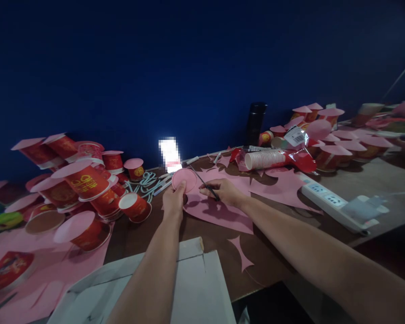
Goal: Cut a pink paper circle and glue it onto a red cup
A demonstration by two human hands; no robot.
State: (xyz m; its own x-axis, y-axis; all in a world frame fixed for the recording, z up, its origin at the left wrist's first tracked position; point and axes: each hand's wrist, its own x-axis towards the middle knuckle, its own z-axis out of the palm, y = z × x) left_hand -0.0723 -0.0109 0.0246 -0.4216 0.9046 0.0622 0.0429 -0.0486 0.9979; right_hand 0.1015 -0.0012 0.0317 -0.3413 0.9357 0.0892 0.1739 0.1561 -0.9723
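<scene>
A round pink paper disc (185, 180) is pinched in my left hand (173, 200), thumb lying across its front. My right hand (222, 191) grips a pair of dark scissors (209, 189) just right of the disc, the thin blades pointing up and left toward its edge. Beneath both hands lies a sheet of pink paper (219, 216) with curved cut edges. A small pink scrap (241, 254) rests on the brown table nearer me. Part of the scissors is hidden by my fingers.
Red paper cups (91, 180) with pink discs pile up at left; more capped cups (334, 155) stand at right. A sleeve of stacked cups (265, 159), a power strip (327, 198), a black bottle (255, 121), a bright screen (169, 154), coiled cord (146, 184) and white cardboard (202, 283) surround me.
</scene>
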